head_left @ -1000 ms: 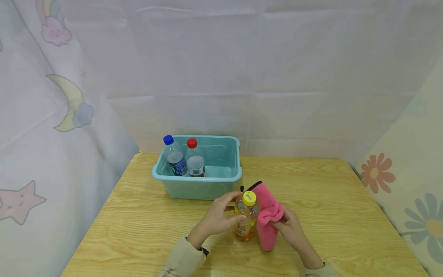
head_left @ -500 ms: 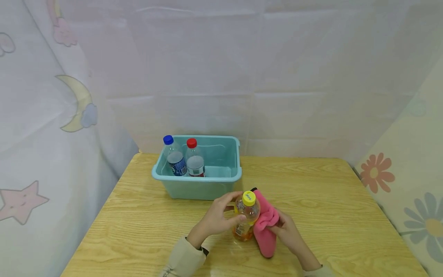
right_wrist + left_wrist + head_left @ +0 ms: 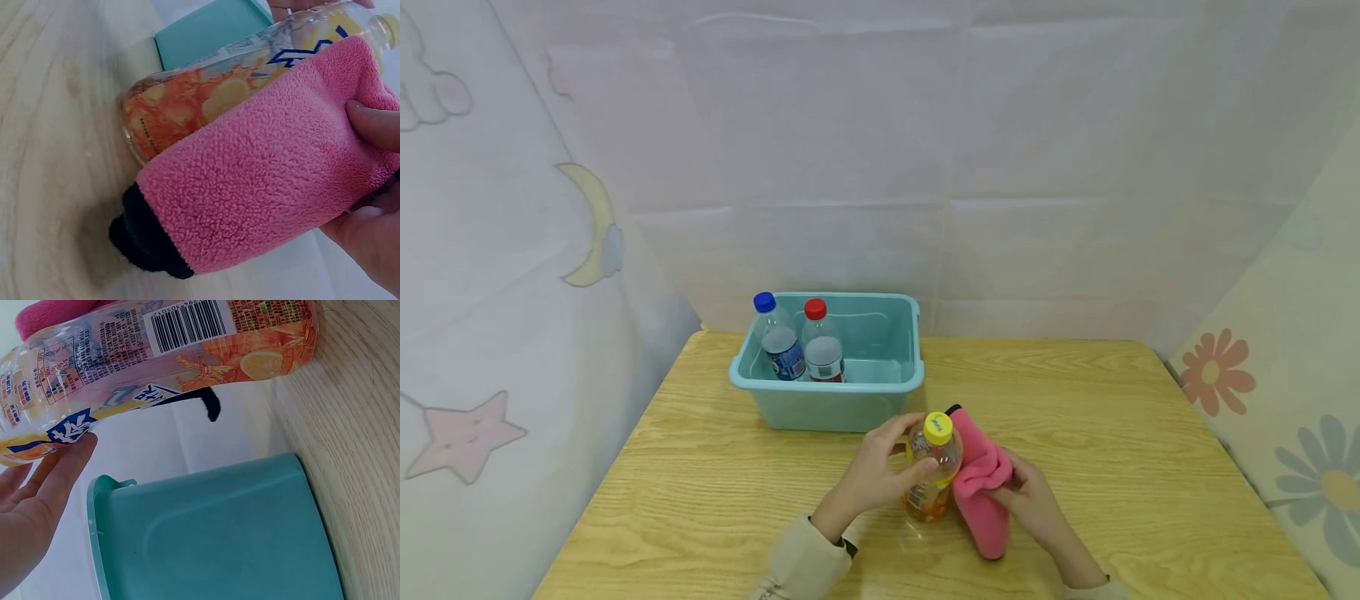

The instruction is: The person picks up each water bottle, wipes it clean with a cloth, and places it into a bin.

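A clear plastic bottle [image 3: 931, 479] with a yellow cap and an orange fruit label stands upright on the table. My left hand [image 3: 877, 468] grips its upper part, thumb in front and fingers behind. In the left wrist view the bottle [image 3: 169, 356] shows its barcode, with fingers against its side. My right hand [image 3: 1028, 500] pinches a bunched pink cloth [image 3: 981, 483] with black edging, held against the bottle's right side. Up close in the right wrist view, the fuzzy cloth [image 3: 262, 181] covers part of the bottle, with the thumb pressing into it.
Behind the hands, to the left, a teal plastic bin [image 3: 827, 408] stands on the wooden table [image 3: 1075, 400]. Inside it are a blue-capped bottle [image 3: 781, 342] and a red-capped bottle [image 3: 823, 346]. A pale sheet [image 3: 850, 167] hangs behind the table.
The right hand has shifted the pink cloth slightly left and toward me, then a little right again, along the bottle's side. The left hand and bottle stay nearly in place.
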Demonstrator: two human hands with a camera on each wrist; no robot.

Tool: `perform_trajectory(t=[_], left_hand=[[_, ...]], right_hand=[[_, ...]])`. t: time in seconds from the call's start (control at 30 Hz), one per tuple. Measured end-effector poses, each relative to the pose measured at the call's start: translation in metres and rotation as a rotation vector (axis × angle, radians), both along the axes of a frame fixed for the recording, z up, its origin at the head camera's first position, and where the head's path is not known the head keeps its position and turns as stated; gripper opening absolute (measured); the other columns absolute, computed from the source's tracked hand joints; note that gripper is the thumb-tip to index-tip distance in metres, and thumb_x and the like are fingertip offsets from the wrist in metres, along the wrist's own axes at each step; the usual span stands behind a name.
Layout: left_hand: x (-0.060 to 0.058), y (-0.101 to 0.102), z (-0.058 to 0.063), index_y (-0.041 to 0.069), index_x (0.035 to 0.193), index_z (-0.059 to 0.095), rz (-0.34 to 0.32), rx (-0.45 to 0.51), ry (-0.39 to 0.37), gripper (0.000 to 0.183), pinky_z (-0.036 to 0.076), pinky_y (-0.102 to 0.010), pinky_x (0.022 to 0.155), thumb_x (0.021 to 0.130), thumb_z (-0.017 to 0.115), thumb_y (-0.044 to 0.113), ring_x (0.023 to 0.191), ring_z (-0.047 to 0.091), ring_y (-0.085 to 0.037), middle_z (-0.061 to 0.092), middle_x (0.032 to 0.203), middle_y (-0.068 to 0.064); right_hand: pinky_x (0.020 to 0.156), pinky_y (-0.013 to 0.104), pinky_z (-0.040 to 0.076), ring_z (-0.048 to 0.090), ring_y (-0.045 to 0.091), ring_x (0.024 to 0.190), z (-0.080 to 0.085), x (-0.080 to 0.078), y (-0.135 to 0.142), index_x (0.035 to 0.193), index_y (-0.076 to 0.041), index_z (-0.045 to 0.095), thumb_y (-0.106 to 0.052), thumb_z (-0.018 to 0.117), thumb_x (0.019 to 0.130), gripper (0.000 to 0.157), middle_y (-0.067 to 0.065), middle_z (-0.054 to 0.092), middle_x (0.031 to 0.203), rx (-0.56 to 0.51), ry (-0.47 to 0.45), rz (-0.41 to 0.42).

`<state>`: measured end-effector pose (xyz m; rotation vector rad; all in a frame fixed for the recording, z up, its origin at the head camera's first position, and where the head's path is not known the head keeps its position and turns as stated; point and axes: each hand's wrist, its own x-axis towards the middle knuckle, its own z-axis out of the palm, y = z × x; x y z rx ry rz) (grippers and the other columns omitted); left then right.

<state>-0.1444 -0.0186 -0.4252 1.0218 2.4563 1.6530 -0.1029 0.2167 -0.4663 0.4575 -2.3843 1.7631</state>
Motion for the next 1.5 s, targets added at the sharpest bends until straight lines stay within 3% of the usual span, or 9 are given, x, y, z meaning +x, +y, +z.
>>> perform_trajectory(t=[0.27, 0.37, 0.67, 0.9, 1.07, 1.3, 1.5], left_hand=[[-0.001, 0.0, -0.002, 0.011, 0.128, 0.049, 0.005, 0.037, 0.005, 0.047, 0.05, -0.027, 0.082, 0.086, 0.063, 0.026, 0.105, 0.051, -0.017, 0.048, 0.117, -0.002], [-0.002, -0.001, -0.002, 0.013, 0.129, 0.049, 0.0, 0.043, -0.005, 0.046, 0.049, -0.025, 0.082, 0.086, 0.063, 0.025, 0.104, 0.051, -0.017, 0.048, 0.116, -0.002], [-0.004, -0.005, -0.002, 0.012, 0.133, 0.042, -0.042, 0.011, -0.027, 0.052, 0.048, -0.027, 0.085, 0.088, 0.061, 0.026, 0.108, 0.049, -0.018, 0.048, 0.118, -0.003], [-0.006, -0.007, 0.0, 0.009, 0.134, 0.038, -0.081, 0.013, -0.065, 0.053, 0.047, -0.027, 0.087, 0.087, 0.062, 0.018, 0.112, 0.048, -0.022, 0.048, 0.122, -0.006], [-0.006, -0.008, 0.004, 0.001, 0.132, 0.038, -0.094, 0.009, -0.068, 0.051, 0.047, -0.032, 0.088, 0.086, 0.061, 0.007, 0.112, 0.048, -0.03, 0.048, 0.123, -0.013], [0.006, -0.011, 0.034, -0.006, 0.123, 0.043, -0.099, 0.024, -0.055, 0.042, 0.048, -0.034, 0.087, 0.086, 0.059, 0.003, 0.107, 0.05, -0.034, 0.051, 0.117, -0.019], [0.007, -0.012, 0.038, -0.007, 0.121, 0.044, -0.099, 0.027, -0.049, 0.039, 0.048, -0.039, 0.086, 0.086, 0.058, 0.002, 0.106, 0.051, -0.035, 0.053, 0.114, -0.019]], right_hand=[[0.069, 0.019, 0.05, 0.056, 0.0, 0.089, 0.016, 0.002, 0.007, 0.115, 0.016, 0.05, 0.015, 0.061, 0.076, 0.041, -0.017, 0.058, 0.105, -0.025, 0.05, -0.031], [0.069, 0.018, 0.05, 0.056, 0.0, 0.09, 0.021, 0.001, 0.009, 0.115, 0.017, 0.049, 0.017, 0.059, 0.076, 0.041, -0.02, 0.057, 0.106, -0.029, 0.086, -0.039], [0.069, 0.014, 0.049, 0.056, -0.001, 0.09, 0.032, 0.002, 0.012, 0.119, 0.002, 0.056, 0.025, 0.056, 0.072, 0.052, -0.017, 0.058, 0.108, -0.111, 0.201, -0.032], [0.067, 0.014, 0.049, 0.057, 0.0, 0.089, 0.04, 0.002, 0.013, 0.117, -0.009, 0.058, 0.026, 0.056, 0.071, 0.058, -0.015, 0.06, 0.106, -0.114, 0.226, -0.028], [0.072, 0.014, 0.049, 0.057, 0.001, 0.094, 0.044, 0.001, 0.01, 0.121, -0.002, 0.055, 0.029, 0.054, 0.07, 0.06, -0.013, 0.059, 0.111, -0.156, 0.256, 0.01], [0.072, 0.015, 0.05, 0.058, 0.003, 0.093, 0.049, -0.001, 0.002, 0.121, 0.002, 0.055, 0.031, 0.051, 0.068, 0.061, -0.007, 0.06, 0.111, -0.224, 0.302, 0.073], [0.072, 0.014, 0.049, 0.058, 0.003, 0.094, 0.048, -0.004, -0.006, 0.121, 0.003, 0.054, 0.033, 0.051, 0.067, 0.061, -0.008, 0.06, 0.112, -0.187, 0.34, 0.084]])
